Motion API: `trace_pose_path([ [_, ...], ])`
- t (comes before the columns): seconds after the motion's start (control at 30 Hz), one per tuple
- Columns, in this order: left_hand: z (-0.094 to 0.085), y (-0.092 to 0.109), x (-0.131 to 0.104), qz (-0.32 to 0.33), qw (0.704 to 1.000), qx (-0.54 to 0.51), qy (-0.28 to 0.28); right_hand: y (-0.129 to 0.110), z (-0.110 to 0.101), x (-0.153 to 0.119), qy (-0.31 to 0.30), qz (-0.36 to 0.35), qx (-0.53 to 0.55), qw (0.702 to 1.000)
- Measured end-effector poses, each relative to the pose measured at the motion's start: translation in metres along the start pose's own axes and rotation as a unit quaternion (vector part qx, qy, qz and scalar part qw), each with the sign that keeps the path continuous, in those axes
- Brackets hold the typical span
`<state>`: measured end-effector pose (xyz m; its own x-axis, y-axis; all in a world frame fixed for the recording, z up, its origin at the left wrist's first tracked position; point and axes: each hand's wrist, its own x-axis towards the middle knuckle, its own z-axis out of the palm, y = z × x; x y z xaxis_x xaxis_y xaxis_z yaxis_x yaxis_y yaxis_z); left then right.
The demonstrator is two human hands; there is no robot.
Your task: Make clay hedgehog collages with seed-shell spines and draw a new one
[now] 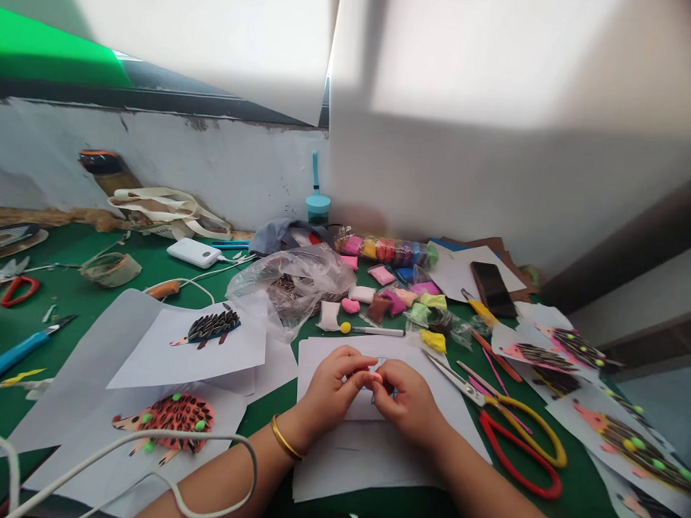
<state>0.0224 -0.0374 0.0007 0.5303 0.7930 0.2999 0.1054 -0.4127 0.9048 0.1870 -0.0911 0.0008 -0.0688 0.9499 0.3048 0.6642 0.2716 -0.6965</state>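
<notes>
My left hand (334, 385), with a gold bangle at the wrist, and my right hand (407, 403) meet fingertip to fingertip above a stack of white paper (344, 457). Pinched between them is a small bit of pink modelling clay (377, 377), mostly covered by the fingers. Both hands are closed on it. Blue lines on the top sheet show in part behind the fingers. Beyond the paper lie a marker pen (377, 331), a yellow clay ball (346, 328) and several small packets of coloured clay (382, 275).
Scissors (488, 400) with red and yellow handles lie right of the paper. Seed-covered hedgehog pictures (175, 423) lie on both sides. A white cable (146, 439) loops across the left front. A plastic bag of seeds (293, 287), a phone (492, 288) and a blue cutter (19, 356) are around.
</notes>
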Motion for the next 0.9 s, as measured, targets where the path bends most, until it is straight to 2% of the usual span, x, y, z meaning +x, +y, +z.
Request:
trace_pose_path([
  [0.1,-0.0005,0.0003,0.0006,0.006,1.000,0.010,-0.004,-0.0017,-0.0007,0.0000,0.002,0.000,0.000,1.000],
  [0.27,-0.0010,0.0008,0.0009,-0.005,0.999,-0.014,0.052,-0.0035,-0.0038,0.0013,-0.022,0.004,0.068,0.997],
  [0.37,-0.0020,-0.0006,0.0011,0.002,0.999,-0.029,0.038,-0.0009,-0.0031,0.0010,-0.024,-0.006,0.065,0.998],
  [0.5,-0.0017,-0.0011,0.0006,0.022,1.000,0.009,0.004,0.0019,-0.0002,-0.0006,-0.005,-0.017,0.003,1.000],
  [0.7,-0.0001,-0.0002,0.0000,0.003,0.998,-0.009,0.064,-0.0028,-0.0039,-0.0001,-0.023,-0.020,0.059,0.998],
  [0.8,-0.0016,-0.0009,-0.0001,0.019,0.998,-0.024,0.050,-0.0027,-0.0043,-0.0002,-0.010,-0.026,0.070,0.997],
  [0.9,-0.0028,-0.0005,-0.0004,0.040,0.999,0.009,0.017,-0.0016,-0.0025,-0.0011,0.017,-0.032,0.015,0.999],
])
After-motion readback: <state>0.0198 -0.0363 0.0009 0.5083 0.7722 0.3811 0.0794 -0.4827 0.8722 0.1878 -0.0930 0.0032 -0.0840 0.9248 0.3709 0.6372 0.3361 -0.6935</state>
